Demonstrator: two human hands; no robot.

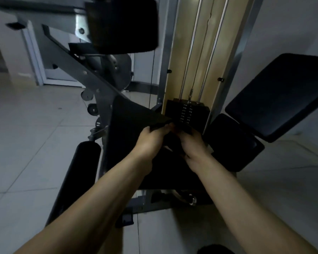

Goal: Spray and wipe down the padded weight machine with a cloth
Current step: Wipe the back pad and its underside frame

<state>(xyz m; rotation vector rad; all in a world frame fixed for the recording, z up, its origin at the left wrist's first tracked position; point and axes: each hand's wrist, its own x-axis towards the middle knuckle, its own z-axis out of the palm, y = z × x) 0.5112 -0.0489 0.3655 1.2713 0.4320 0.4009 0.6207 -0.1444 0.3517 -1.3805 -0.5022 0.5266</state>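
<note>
My left hand and right hand sit close together, both gripping a black cloth just in front of the weight stack. In this dim light, it seems to spread left of the stack. The seat pad and back pad lie right of the stack, and a roller pad lies left.

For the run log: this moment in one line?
left hand grips cloth | right hand grips cloth | cloth spread near weight stack
</note>
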